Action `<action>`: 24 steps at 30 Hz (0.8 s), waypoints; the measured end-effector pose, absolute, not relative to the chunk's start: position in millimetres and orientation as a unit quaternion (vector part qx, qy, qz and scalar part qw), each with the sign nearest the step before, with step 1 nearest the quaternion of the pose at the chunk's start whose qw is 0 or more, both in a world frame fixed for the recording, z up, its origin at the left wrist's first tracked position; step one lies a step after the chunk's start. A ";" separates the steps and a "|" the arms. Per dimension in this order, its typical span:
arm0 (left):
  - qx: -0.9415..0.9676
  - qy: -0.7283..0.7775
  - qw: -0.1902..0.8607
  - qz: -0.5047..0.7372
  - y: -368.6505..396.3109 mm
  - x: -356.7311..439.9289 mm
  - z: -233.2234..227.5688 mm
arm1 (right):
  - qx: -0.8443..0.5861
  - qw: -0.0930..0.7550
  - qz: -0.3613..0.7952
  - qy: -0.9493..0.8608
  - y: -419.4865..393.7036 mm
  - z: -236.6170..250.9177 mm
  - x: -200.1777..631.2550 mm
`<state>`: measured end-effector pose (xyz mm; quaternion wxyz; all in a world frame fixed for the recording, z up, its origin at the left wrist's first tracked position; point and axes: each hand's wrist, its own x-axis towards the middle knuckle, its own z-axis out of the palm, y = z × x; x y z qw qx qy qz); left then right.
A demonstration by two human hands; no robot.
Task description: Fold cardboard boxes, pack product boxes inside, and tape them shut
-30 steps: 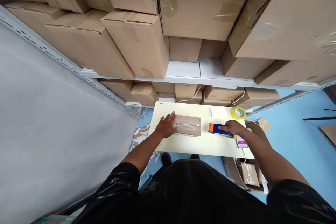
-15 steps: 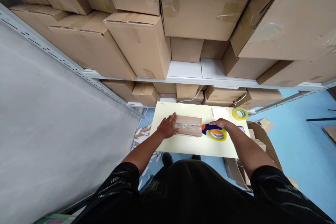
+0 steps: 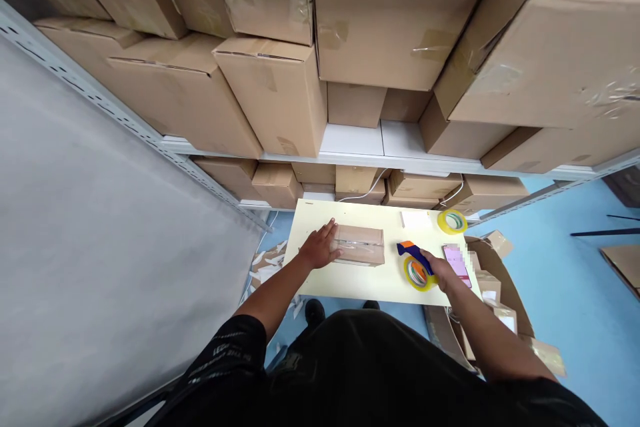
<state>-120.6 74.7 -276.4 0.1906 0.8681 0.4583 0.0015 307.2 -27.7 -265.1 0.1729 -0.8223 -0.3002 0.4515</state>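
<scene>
Left hand (image 3: pixel 317 250) lies flat on the small taped cardboard box (image 3: pixel 361 245), mid-frame on the pale yellow bench (image 3: pixel 350 280). Right hand (image 3: pixel 442 271) clenches the blue-and-orange tape dispenser (image 3: pixel 414 261), handle mostly hidden.

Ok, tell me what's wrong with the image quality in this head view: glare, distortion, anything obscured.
Head view: wide-angle distortion bows the shelf rails and fans the stacked cartons outward; lighting is even and soft, with faint glare on the clear tape over the small box under the left hand; the phone screen beside the right hand is pixelated.
</scene>
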 end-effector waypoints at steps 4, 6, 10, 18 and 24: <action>0.869 0.452 0.203 0.011 74.7 -122.3 -280.8 | -0.868 0.072 0.290 -0.397 -47.8 -276.3 285.7; 0.868 0.450 0.209 0.019 74.5 -123.5 -284.2 | -0.850 0.032 0.210 -0.482 -49.4 -287.5 269.7; 0.866 0.449 0.218 0.023 74.9 -125.1 -289.6 | -0.814 -0.010 0.136 -0.564 -44.7 -314.8 247.7; 0.819 0.501 0.265 0.086 63.9 -122.3 -292.0 | -0.813 0.042 0.179 -0.553 -49.4 -320.6 249.6; 0.593 0.656 0.435 0.166 50.3 -114.6 -292.0 | -0.750 0.188 0.411 -0.483 -20.3 -290.1 209.9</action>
